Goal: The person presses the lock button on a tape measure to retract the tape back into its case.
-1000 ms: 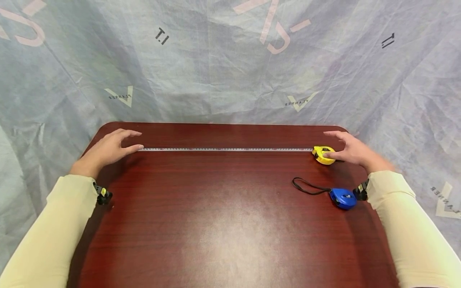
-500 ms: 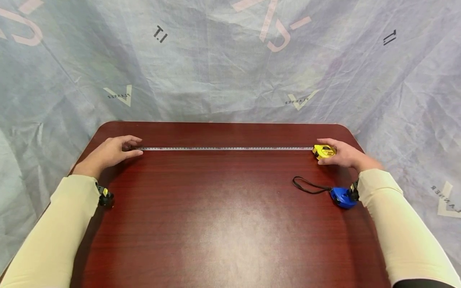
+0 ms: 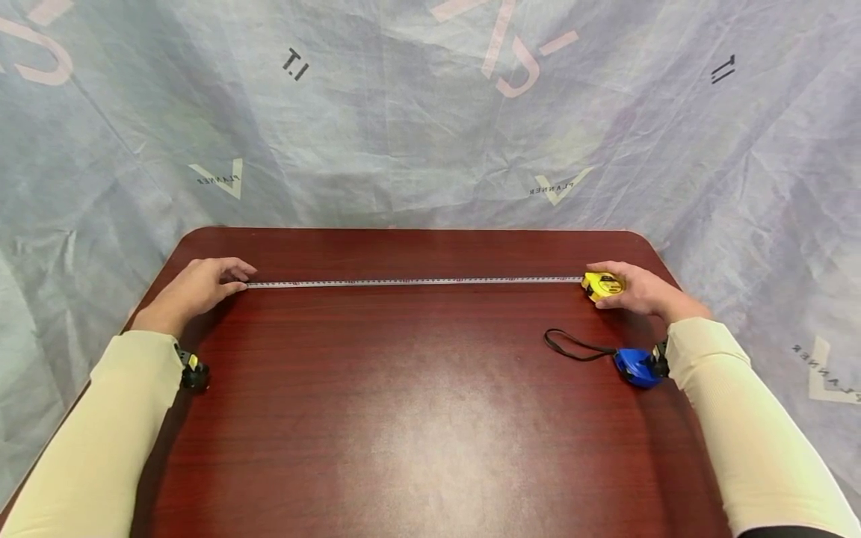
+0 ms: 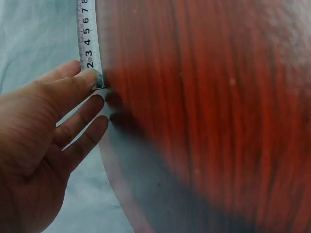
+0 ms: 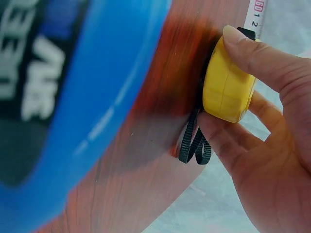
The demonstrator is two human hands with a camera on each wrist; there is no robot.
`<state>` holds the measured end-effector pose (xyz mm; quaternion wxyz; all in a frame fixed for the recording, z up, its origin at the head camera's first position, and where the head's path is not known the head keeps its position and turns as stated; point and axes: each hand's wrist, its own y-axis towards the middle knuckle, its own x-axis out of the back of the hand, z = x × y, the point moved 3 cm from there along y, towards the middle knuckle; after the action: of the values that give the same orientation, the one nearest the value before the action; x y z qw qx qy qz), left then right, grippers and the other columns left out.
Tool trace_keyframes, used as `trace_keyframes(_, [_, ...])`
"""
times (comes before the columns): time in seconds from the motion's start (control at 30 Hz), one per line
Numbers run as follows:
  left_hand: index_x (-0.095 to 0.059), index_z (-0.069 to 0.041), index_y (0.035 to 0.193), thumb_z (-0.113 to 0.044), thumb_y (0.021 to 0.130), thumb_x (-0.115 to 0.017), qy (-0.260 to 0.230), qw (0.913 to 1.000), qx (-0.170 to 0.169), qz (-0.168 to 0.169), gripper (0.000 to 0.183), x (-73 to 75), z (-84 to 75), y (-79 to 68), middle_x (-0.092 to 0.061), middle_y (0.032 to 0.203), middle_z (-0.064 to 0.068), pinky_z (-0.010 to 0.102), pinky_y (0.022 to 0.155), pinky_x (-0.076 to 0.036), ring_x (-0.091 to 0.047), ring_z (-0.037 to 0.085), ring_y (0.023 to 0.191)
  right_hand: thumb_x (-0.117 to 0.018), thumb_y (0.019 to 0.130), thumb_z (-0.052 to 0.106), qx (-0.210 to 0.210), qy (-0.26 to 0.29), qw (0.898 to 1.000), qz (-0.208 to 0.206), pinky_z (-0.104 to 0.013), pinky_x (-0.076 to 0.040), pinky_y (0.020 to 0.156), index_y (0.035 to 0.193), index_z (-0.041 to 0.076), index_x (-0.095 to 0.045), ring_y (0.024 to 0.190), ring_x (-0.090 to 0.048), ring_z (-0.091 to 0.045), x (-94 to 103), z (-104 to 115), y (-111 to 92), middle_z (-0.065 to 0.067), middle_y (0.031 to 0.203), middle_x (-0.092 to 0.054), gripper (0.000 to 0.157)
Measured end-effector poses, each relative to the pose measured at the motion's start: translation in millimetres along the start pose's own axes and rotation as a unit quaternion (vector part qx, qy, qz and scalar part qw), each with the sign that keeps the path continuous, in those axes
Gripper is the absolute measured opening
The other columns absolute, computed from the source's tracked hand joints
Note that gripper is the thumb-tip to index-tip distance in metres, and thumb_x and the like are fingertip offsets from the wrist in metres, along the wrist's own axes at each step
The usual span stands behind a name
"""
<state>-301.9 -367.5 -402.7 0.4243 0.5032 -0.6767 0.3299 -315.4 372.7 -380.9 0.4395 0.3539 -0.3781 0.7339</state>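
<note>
Stretched across the far part of the table is the white blade (image 3: 403, 282) of a tape measure. At its left end my left hand (image 3: 205, 288) pinches the tip between thumb and forefinger; the left wrist view shows the blade (image 4: 88, 39) with the thumb near the 2 mark and the other fingers spread below. The yellow tape measure case (image 3: 603, 287) lies at the right end, and my right hand (image 3: 642, 290) grips it. In the right wrist view the thumb lies on the yellow case (image 5: 227, 82), whose black strap (image 5: 192, 143) hangs beneath.
A blue tape measure (image 3: 635, 368) lies nearer on the right, partly behind the right wrist camera, its black cord loop (image 3: 572, 345) reaching left. The dark red table (image 3: 430, 418) has rounded far corners. A grey printed cloth (image 3: 403, 112) hangs behind it.
My left hand has closed on the blade's tip and drawn slightly left and nearer, tilting the blade a little. The right hand has gone from hovering over the yellow case to gripping it.
</note>
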Motion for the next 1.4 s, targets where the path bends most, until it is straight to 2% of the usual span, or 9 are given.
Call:
trace_keyframes(0.23, [-0.070,-0.010,0.128,-0.008,0.099,-0.070,0.008,0.9993,-0.005,-0.035,0.029,6.5,2.4,-8.2,-0.068,0.125,0.021,0.061,0.094,-0.046,-0.061,0.041,0.114,-0.077,0.094,0.011,0.017,0.001,1.000,-0.007,-0.063,-0.037,0.100,0.153,0.005,-0.045,0.128,-0.042,-0.046,1.1,2.2,-7.8,-0.031,0.148,-0.041,0.067])
trace_keyframes(0.47, [-0.074,-0.013,0.122,-0.012,0.099,-0.071,0.007,0.9945,-0.027,-0.101,0.023,20.7,-1.1,-22.1,-0.069,0.122,0.018,0.059,0.091,-0.044,-0.062,0.039,0.109,-0.080,0.093,0.012,0.055,0.001,0.997,-0.049,-0.053,-0.041,0.092,0.149,0.007,-0.051,0.114,-0.048,-0.037,9.3,13.0,-29.5,-0.024,0.135,-0.050,0.064])
trace_keyframes(0.57, [-0.075,-0.014,0.120,-0.011,0.100,-0.070,0.016,0.9908,-0.047,-0.125,0.021,25.4,-4.8,-29.7,-0.071,0.117,0.015,0.050,0.083,-0.045,-0.063,0.034,0.099,-0.080,0.092,0.010,0.073,0.009,0.995,-0.067,-0.043,-0.044,0.087,0.148,0.005,-0.052,0.109,-0.050,-0.032,13.3,18.1,-41.2,-0.022,0.132,-0.053,0.063])
trace_keyframes(0.7, [-0.078,-0.016,0.113,-0.005,0.097,-0.072,0.030,0.9818,-0.076,-0.172,0.021,32.1,-12.3,-38.7,-0.073,0.109,0.007,0.032,0.075,-0.041,-0.060,0.019,0.088,-0.080,0.091,0.007,0.084,0.019,0.992,-0.088,-0.028,-0.043,0.081,0.148,0.006,-0.053,0.104,-0.049,-0.024,18.9,22.6,-57.3,-0.018,0.130,-0.054,0.063])
trace_keyframes(0.87, [-0.080,-0.016,0.105,0.002,0.091,-0.077,0.028,0.9700,-0.102,-0.219,0.023,40.2,-22.4,-48.2,-0.073,0.102,0.002,0.022,0.074,-0.037,-0.051,-0.001,0.082,-0.078,0.091,0.001,0.108,0.017,0.988,-0.108,-0.020,-0.040,0.079,0.149,0.008,-0.053,0.101,-0.046,-0.015,27.3,27.5,-77.1,-0.015,0.129,-0.051,0.064])
trace_keyframes(1.0, [-0.080,-0.016,0.104,0.004,0.090,-0.078,0.016,0.9651,-0.110,-0.237,0.024,46.0,-29.7,-54.7,-0.072,0.100,0.003,0.016,0.070,-0.036,-0.048,-0.006,0.078,-0.076,0.091,-0.003,0.115,0.023,0.985,-0.124,-0.015,-0.039,0.079,0.148,0.010,-0.054,0.103,-0.046,-0.009,31.3,29.8,-89.6,-0.010,0.133,-0.051,0.063])
trace_keyframes(1.13, [-0.080,-0.015,0.104,0.006,0.089,-0.077,0.010,0.9616,-0.120,-0.247,0.026,51.6,-34.9,-60.8,-0.072,0.099,0.003,0.013,0.071,-0.035,-0.049,-0.007,0.079,-0.076,0.089,-0.009,0.126,0.033,0.981,-0.142,-0.015,-0.041,0.077,0.144,0.009,-0.058,0.099,-0.050,-0.010,32.0,30.9,-96.4,-0.005,0.130,-0.054,0.061])
trace_keyframes(1.27, [-0.080,-0.016,0.104,0.006,0.089,-0.077,0.006,0.9604,-0.126,-0.248,0.027,55.1,-36.9,-66.7,-0.071,0.100,0.000,0.012,0.075,-0.035,-0.051,-0.006,0.083,-0.077,0.084,-0.015,0.157,0.028,0.973,-0.165,-0.014,-0.041,0.077,0.137,0.006,-0.062,0.097,-0.052,-0.010,30.7,32.3,-100.5,-0.002,0.127,-0.058,0.059])
trace_keyframes(1.4, [-0.079,-0.014,0.105,0.008,0.089,-0.076,0.007,0.9582,-0.136,-0.251,0.028,56.1,-38.1,-70.8,-0.070,0.100,-0.002,0.010,0.077,-0.035,-0.052,-0.005,0.084,-0.078,0.080,-0.018,0.185,0.007,0.966,-0.181,-0.013,-0.038,0.083,0.131,0.005,-0.066,0.106,-0.049,-0.007,28.4,33.3,-104.3,-0.002,0.129,-0.058,0.058])
